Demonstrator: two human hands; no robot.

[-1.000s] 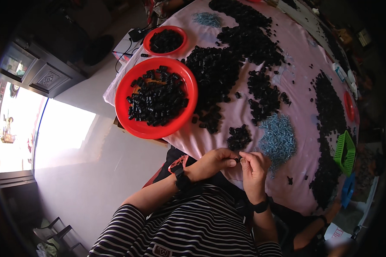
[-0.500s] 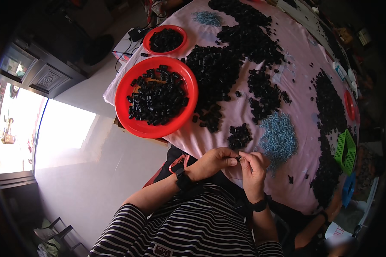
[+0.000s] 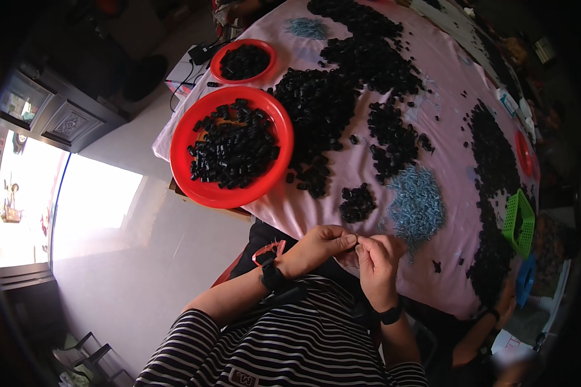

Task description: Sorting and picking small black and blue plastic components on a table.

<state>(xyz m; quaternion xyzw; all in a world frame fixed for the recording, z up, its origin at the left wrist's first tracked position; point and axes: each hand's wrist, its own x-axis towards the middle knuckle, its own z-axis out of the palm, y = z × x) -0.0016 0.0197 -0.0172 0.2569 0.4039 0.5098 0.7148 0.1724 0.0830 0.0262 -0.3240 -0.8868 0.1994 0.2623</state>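
My left hand point(image 3: 321, 246) and right hand point(image 3: 379, 260) pinch one small part point(image 3: 357, 241) together, near the screws point(image 3: 418, 205).

A tiny dark piece point(image 3: 357, 240) is pinched between the fingertips of both hands, which meet at the near edge of the desk, just over the pink cloth. It is too small to make out its shape. It sits just near of a small black heap of similar pieces point(image 3: 357, 202).
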